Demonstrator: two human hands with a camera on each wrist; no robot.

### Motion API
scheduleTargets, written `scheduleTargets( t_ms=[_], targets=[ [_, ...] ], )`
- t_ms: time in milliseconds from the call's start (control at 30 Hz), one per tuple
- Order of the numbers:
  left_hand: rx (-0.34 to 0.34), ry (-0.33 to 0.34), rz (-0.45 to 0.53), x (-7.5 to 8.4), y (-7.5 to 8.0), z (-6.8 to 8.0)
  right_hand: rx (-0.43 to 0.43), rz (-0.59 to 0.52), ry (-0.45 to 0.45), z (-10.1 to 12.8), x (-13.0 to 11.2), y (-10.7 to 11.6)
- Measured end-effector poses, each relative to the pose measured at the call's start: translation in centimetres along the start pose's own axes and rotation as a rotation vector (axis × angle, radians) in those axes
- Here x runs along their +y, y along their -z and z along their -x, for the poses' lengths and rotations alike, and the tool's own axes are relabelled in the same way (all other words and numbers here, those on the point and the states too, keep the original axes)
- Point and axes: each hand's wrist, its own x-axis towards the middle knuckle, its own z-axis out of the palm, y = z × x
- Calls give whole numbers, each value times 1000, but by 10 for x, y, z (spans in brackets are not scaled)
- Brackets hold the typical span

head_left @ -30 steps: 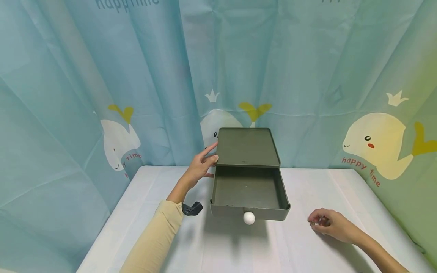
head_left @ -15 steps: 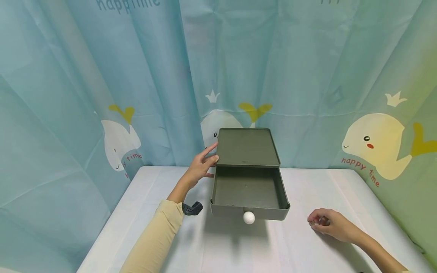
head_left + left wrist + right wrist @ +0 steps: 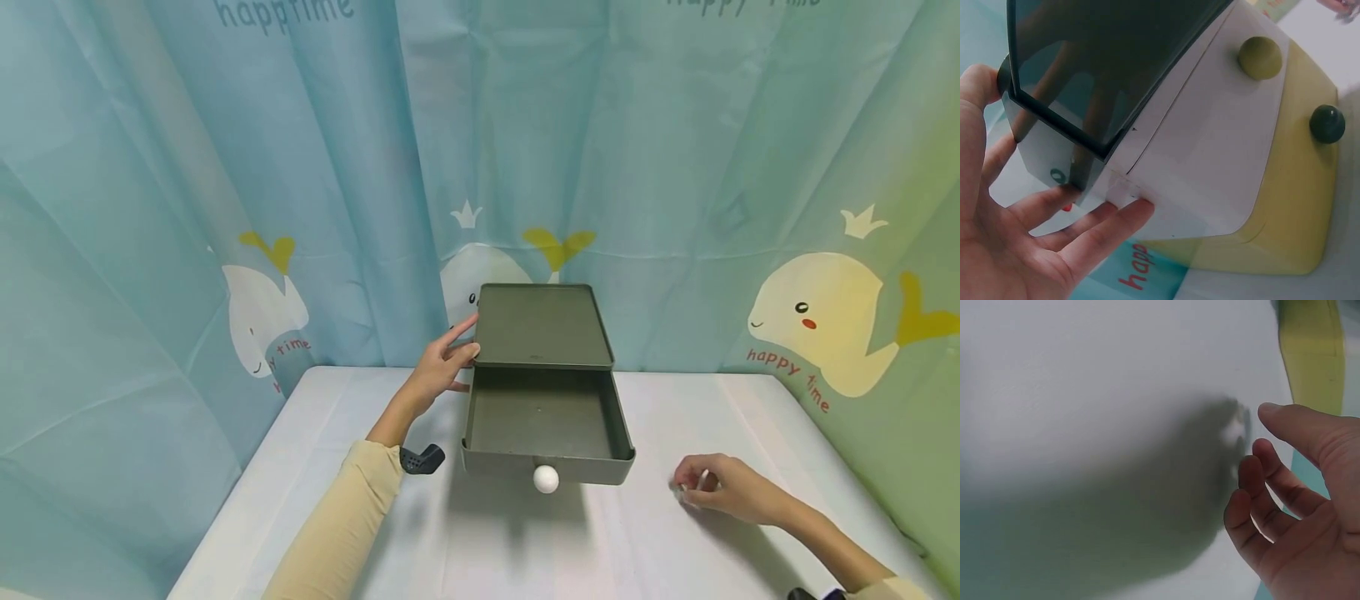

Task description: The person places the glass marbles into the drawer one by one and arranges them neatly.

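One hand steadies a small green drawer box while the other rests low on the worktop.

The left hand [image 3: 438, 367] lies against the left side of the drawer box [image 3: 543, 325], fingers mostly straight, thumb at the lid's edge, its grip loose and wide rather than clenched. The drawer [image 3: 545, 421] stands pulled out toward the person, a white knob [image 3: 546, 478] on its front. The right hand [image 3: 716, 485] sits on the white worktop [image 3: 525, 542], well to the right of the drawer, fingers curled over something small near its fingertips; I cannot tell whether it has hold of anything. A whale-print curtain [image 3: 225, 208] hangs behind.
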Motion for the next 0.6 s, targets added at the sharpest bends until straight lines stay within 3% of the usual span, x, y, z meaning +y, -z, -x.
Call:
scheduleTargets(
  t_ms=[233, 600],
  targets=[
    [0, -4, -1, -1, 0, 0, 122, 108, 47, -7, -12, 10],
    [5, -3, -3, 2, -1, 0, 299, 195, 6, -21, -41, 42]
  ],
)
